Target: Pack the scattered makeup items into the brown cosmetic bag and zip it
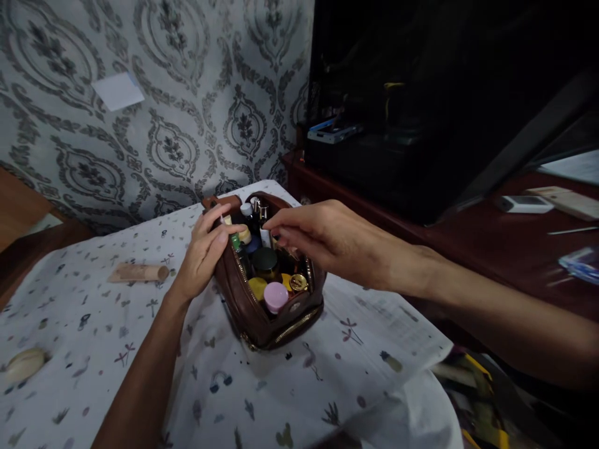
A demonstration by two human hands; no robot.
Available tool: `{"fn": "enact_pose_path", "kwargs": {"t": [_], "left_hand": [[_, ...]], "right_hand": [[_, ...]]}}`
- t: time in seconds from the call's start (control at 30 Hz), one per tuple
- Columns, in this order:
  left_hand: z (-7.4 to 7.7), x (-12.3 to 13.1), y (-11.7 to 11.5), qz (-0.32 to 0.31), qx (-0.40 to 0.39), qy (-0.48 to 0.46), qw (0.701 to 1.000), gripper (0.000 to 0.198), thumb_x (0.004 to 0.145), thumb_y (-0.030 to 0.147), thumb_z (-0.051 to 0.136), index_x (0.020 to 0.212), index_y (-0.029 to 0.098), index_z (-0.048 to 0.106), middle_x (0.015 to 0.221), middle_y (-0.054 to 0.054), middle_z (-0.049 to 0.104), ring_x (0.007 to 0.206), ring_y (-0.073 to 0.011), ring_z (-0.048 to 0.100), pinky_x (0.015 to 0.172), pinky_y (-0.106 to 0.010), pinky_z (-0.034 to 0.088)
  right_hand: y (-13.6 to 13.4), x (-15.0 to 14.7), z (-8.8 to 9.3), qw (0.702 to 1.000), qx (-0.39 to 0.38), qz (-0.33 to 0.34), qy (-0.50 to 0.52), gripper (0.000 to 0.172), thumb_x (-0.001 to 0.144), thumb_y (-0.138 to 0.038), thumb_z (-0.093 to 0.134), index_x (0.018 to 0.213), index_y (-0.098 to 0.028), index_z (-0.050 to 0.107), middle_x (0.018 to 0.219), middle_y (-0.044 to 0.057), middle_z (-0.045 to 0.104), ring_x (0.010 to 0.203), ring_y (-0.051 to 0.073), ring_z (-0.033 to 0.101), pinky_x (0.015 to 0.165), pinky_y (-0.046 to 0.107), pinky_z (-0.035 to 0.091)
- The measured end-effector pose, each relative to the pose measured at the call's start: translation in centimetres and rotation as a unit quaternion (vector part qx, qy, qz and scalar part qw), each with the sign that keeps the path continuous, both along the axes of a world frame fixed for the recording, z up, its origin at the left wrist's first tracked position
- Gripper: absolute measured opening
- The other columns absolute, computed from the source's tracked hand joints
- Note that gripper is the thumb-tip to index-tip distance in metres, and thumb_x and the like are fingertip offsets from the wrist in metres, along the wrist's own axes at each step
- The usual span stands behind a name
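Both hands at the open brown pouch on the worktop

At far left on the cloth-covered worktop (pixel 93 337) lies a pale oval thing (pixel 24 363), and right of it a tan tube (pixel 138 272) on its side, well apart from me. My left hand (pixel 203 252) rests against the left rim of the pouch (pixel 253 312), fingers bent over it; I cannot tell whether they pinch anything. The pouch's long axis runs near to far, with a pink-capped jar (pixel 276 296) at the near end, a dark-lidded jar (pixel 264 259) in the middle and small bottles (pixel 246 212) at the far end. My right hand (pixel 327 240) hovers over it from the right, fingers narrow and holding nothing, their tips just beside those bottles and nearer to them than the left.
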State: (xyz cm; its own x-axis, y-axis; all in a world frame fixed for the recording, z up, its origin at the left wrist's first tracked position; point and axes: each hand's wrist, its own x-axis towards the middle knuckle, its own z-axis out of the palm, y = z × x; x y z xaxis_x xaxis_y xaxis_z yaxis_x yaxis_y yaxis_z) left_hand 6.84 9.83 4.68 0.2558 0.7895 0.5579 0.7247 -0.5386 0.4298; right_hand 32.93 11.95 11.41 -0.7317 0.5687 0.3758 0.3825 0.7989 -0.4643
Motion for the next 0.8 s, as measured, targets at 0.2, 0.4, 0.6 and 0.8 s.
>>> {"fn": "enact_pose_path", "kwargs": {"t": [0.2, 0.4, 0.6, 0.8], "left_hand": [[0.5, -0.2, 0.2, 0.0, -0.003, 0.038, 0.999, 0.053, 0.108, 0.051, 0.029, 0.125, 0.024, 0.071, 0.158, -0.008, 0.046, 0.15, -0.027, 0.038, 0.127, -0.05, 0.025], [1.7, -0.5, -0.2, 0.011, -0.012, 0.092, 0.996, 0.054, 0.108, 0.053, 0.029, 0.134, 0.025, 0.066, 0.158, -0.009, 0.048, 0.149, -0.0262, 0.04, 0.126, -0.049, 0.027], [-0.2, -0.7, -0.8, 0.02, 0.012, 0.012, 1.0, 0.059, 0.107, 0.055, 0.028, 0.157, 0.025, 0.04, 0.168, -0.009, 0.03, 0.157, -0.0243, 0.025, 0.13, -0.047, 0.02], [-3.0, -1.0, -3.2, 0.044, -0.008, -0.059, 0.997, 0.06, 0.107, 0.054, 0.029, 0.162, 0.028, 0.029, 0.171, -0.007, 0.024, 0.159, -0.0235, 0.019, 0.13, -0.044, 0.02]], "right_hand": [[-0.5, 1.5, 0.0, 0.999, -0.012, -0.022, 0.025, 0.026, 0.1, -0.019, 0.049, 0.108, -0.016, 0.074, 0.086, 0.003, 0.073, 0.076, 0.015, 0.065, 0.072, 0.026, 0.045], [-1.9, 2.4, -0.5, 0.996, -0.02, -0.027, 0.079, 0.026, 0.1, -0.017, 0.05, 0.111, -0.016, 0.073, 0.087, 0.003, 0.075, 0.077, 0.015, 0.068, 0.072, 0.025, 0.047], [-4.1, 2.0, -2.0, 0.996, 0.005, -0.027, 0.086, 0.024, 0.099, -0.02, 0.053, 0.115, -0.018, 0.072, 0.102, 0.006, 0.078, 0.087, 0.018, 0.072, 0.077, 0.027, 0.054], [-4.5, 2.2, -4.0, 0.992, 0.013, -0.055, 0.117, 0.028, 0.1, -0.02, 0.05, 0.12, -0.018, 0.07, 0.114, 0.009, 0.077, 0.101, 0.022, 0.074, 0.087, 0.033, 0.058]]}}
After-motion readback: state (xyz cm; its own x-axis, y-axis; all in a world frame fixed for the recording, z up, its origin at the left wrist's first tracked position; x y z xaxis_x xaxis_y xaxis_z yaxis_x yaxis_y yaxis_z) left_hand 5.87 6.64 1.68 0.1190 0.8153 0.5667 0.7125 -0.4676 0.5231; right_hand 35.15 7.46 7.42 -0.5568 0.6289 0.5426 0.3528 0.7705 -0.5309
